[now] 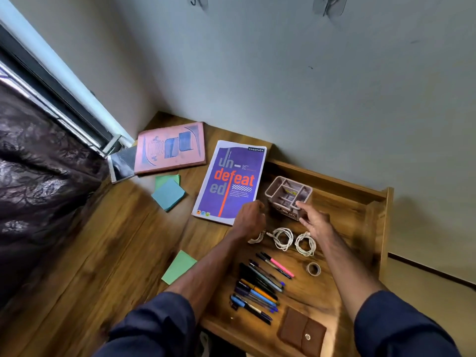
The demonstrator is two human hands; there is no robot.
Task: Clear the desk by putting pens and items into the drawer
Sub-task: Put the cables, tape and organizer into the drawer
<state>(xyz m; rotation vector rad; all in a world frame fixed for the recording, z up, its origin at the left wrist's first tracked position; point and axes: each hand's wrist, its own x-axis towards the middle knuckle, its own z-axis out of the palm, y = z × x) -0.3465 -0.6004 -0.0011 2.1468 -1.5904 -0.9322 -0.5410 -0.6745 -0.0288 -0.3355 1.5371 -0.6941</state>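
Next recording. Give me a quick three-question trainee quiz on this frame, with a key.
1. True or false: the pink pen lies at the end of the row of pens nearest the white cables.
2. Which lies nearest the camera? A. tape roll B. brown pouch C. purple notebook
3. Which hand reaches over the front rim of the compartment organizer?
Key: 1 true; 2 B; 3 the right hand.
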